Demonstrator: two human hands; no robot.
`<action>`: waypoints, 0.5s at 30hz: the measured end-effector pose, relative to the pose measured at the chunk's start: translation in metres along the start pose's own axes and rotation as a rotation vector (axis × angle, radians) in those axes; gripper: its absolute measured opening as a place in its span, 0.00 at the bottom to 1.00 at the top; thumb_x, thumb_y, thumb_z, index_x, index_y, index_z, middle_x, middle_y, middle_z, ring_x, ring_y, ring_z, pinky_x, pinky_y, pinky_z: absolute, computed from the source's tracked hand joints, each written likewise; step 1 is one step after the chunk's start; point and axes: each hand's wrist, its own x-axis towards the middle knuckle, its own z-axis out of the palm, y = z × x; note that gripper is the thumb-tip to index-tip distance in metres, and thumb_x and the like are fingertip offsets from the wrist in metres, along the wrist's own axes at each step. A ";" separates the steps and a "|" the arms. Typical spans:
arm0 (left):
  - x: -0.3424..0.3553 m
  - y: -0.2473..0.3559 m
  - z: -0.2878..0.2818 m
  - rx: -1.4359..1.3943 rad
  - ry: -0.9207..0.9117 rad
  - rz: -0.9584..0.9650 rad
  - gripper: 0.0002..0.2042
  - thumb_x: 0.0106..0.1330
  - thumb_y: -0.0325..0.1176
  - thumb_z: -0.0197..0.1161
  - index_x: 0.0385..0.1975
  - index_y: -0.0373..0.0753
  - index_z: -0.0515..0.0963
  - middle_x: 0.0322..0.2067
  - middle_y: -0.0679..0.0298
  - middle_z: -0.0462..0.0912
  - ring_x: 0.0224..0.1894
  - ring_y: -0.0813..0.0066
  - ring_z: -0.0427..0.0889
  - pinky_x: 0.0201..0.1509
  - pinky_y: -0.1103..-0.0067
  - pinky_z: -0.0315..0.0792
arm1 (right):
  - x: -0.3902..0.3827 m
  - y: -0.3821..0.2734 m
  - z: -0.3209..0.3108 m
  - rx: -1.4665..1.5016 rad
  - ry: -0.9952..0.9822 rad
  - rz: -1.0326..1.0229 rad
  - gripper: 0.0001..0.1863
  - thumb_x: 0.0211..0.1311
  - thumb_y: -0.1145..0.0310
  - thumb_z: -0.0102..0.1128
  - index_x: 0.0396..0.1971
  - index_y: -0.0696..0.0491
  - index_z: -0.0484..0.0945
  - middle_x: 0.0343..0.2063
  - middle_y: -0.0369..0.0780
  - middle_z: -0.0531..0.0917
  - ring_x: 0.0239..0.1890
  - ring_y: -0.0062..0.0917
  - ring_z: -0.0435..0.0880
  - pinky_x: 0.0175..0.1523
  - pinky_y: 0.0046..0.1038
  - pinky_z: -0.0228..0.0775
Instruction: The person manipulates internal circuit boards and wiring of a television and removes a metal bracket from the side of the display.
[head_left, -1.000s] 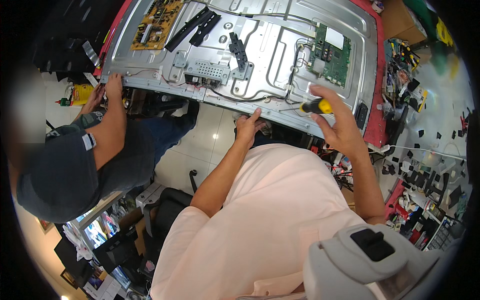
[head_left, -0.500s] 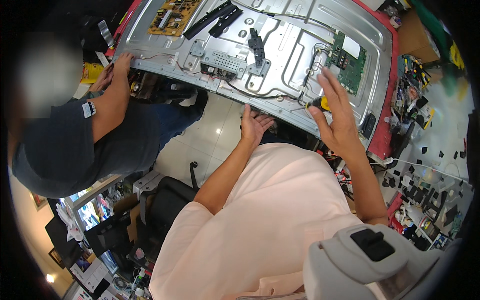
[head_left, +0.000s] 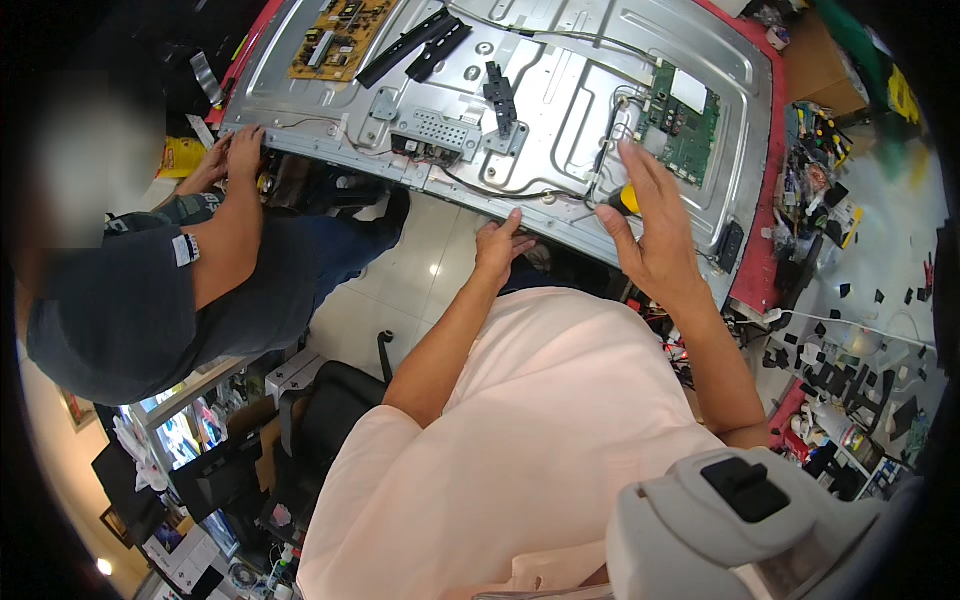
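Observation:
A large flat television back panel [head_left: 545,75] lies before me, its metal rear side up. My left hand [head_left: 498,247] grips its near edge, thumb on top and fingers partly hidden below. Over the near right part is my right hand [head_left: 655,235], index finger stretched and thumb apart. A yellow-and-black screwdriver [head_left: 628,198] rests against its palm; the fingers behind its handle are hidden. The nearest part beyond that hand is a green circuit board [head_left: 680,130]. Two black strips [head_left: 410,48] and a black plastic bracket [head_left: 498,98] lie loose on the panel.
At the left, another person [head_left: 160,270] has both hands at the panel's left corner. A brown circuit board [head_left: 340,40] sits at the far left. Tools [head_left: 825,135] and small black parts [head_left: 850,380] are on the right. A black chair [head_left: 330,415] stands behind on my left.
The panel has shifted slightly left in view. My left hand has turned from palm up to thumb on the edge. My right hand has moved a little left with the screwdriver.

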 end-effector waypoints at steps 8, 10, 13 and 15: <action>0.002 -0.001 -0.004 -0.061 -0.062 -0.026 0.15 0.64 0.39 0.57 0.41 0.34 0.68 0.37 0.57 0.76 0.39 0.65 0.77 0.45 0.70 0.73 | 0.003 -0.003 -0.002 0.085 0.073 0.071 0.25 0.50 0.76 0.60 0.52 0.55 0.70 0.36 0.44 0.77 0.39 0.38 0.75 0.43 0.33 0.67; 0.003 -0.001 -0.006 -0.097 -0.080 -0.011 0.14 0.63 0.38 0.57 0.41 0.34 0.69 0.37 0.58 0.76 0.39 0.65 0.77 0.45 0.70 0.73 | 0.004 -0.009 0.000 0.136 0.083 0.090 0.23 0.49 0.72 0.63 0.49 0.56 0.73 0.34 0.44 0.77 0.37 0.37 0.75 0.41 0.33 0.67; 0.003 -0.005 -0.017 -0.131 -0.065 0.033 0.13 0.62 0.34 0.59 0.42 0.35 0.68 0.40 0.59 0.76 0.41 0.64 0.76 0.46 0.69 0.72 | 0.003 -0.001 0.005 -0.039 -0.056 -0.011 0.23 0.48 0.70 0.64 0.48 0.57 0.74 0.37 0.45 0.77 0.38 0.39 0.75 0.43 0.33 0.67; 0.010 -0.003 -0.002 -0.122 -0.050 -0.018 0.14 0.61 0.33 0.60 0.43 0.35 0.68 0.40 0.59 0.76 0.42 0.64 0.76 0.47 0.69 0.72 | 0.007 -0.006 -0.001 0.025 0.066 0.019 0.25 0.50 0.72 0.62 0.51 0.56 0.70 0.41 0.47 0.76 0.42 0.40 0.74 0.47 0.34 0.66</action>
